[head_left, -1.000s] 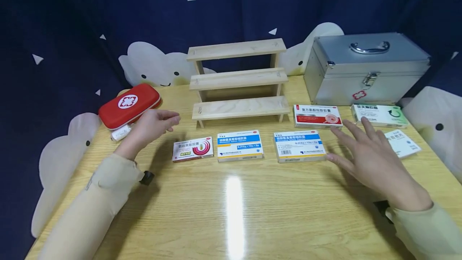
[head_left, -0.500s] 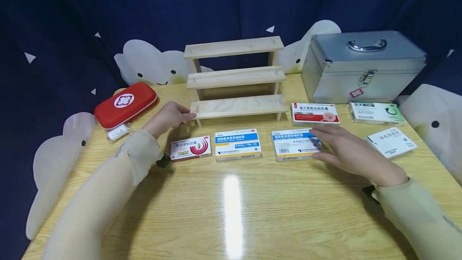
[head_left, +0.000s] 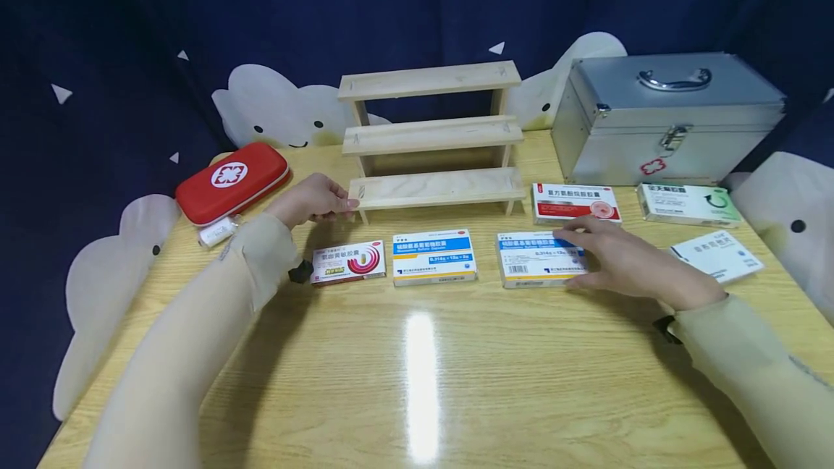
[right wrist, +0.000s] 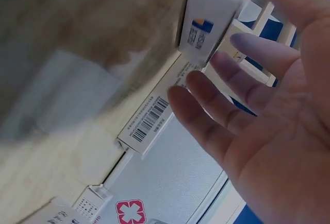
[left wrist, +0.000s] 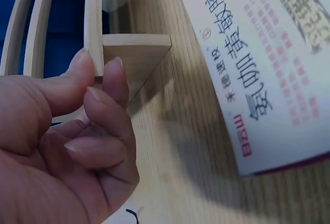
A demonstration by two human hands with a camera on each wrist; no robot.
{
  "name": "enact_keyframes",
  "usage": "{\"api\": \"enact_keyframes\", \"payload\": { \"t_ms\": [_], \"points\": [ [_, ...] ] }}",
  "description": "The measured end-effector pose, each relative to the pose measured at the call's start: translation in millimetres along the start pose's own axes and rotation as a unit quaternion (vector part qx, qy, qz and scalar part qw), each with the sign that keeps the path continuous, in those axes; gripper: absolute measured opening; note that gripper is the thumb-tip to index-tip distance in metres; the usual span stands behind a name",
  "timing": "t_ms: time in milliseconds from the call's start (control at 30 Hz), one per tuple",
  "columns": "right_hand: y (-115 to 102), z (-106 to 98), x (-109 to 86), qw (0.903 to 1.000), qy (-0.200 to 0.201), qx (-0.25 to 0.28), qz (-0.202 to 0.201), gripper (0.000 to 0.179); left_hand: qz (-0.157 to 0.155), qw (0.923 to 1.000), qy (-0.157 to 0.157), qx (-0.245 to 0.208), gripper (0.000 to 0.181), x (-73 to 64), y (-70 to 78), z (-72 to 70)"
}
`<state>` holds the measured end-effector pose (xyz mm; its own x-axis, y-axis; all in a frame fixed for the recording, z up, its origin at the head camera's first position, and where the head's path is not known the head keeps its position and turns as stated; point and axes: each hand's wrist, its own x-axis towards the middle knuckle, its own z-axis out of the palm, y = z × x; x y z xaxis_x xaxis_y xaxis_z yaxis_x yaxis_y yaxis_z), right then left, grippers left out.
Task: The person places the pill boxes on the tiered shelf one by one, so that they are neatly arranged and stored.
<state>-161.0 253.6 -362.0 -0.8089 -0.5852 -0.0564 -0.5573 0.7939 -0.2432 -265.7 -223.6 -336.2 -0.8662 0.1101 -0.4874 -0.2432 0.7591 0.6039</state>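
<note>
In the head view my left hand point(head_left: 313, 200) is at the left end of the lowest step of a three-tier wooden shelf point(head_left: 436, 188). Up close in the left wrist view, thumb and fingers pinch the end of that board point(left wrist: 94, 26). My right hand point(head_left: 628, 260) reaches over the right end of a blue-and-white medicine box point(head_left: 537, 260) lying on the table. Its fingers are extended past the box's end point(right wrist: 209, 20) in the right wrist view, with the thumb apart from them. A magenta-and-white medicine box point(head_left: 348, 263) lies below the left hand.
Another blue-and-white box point(head_left: 434, 258) lies in front of the shelf. A red-and-white box point(head_left: 576, 203), a green-and-white box point(head_left: 689, 204) and a white box point(head_left: 719, 255) are at right, before a silver case point(head_left: 671, 125). A red pouch point(head_left: 231, 183) and small white roll point(head_left: 218, 231) sit left.
My left hand has moved right, from beside the red pouch to the shelf's lowest step, and pinches it. The right hand has moved left over the right blue-and-white box.
</note>
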Motion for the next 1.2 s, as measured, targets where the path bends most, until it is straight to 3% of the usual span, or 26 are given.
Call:
{"api": "enact_keyframes", "payload": {
  "t_ms": [233,433,567,833,1000,1200],
  "points": [
    [2,-6,7.5,0.9993,-0.028,0.011,0.021,0.098,-0.007,0.9998,-0.013,0.010,0.028,3.2,0.0,-3.4],
    [-3,-9,11.9,0.9971,-0.056,-0.011,0.051,0.097,-0.007,0.9994,-0.013,0.030,0.028,5.2,1.1,-4.0],
    [-6,-16,11.4,0.9965,-0.064,-0.022,0.048,0.092,-0.012,0.9993,-0.013,0.034,0.026,4.5,1.9,-3.9],
    [-12,-62,16.1,0.9971,-0.053,-0.026,0.049,0.096,-0.013,0.9989,-0.011,0.045,0.029,4.2,5.4,-5.5],
    [-23,-108,43.4,0.9965,-0.043,-0.027,0.067,0.099,-0.020,0.9978,-0.011,0.062,0.032,4.4,6.3,-6.1],
    [-42,-159,107.5,0.9983,-0.040,-0.022,0.036,0.097,-0.023,0.9976,-0.013,0.064,0.031,2.4,6.0,-4.9]
  ]
}}
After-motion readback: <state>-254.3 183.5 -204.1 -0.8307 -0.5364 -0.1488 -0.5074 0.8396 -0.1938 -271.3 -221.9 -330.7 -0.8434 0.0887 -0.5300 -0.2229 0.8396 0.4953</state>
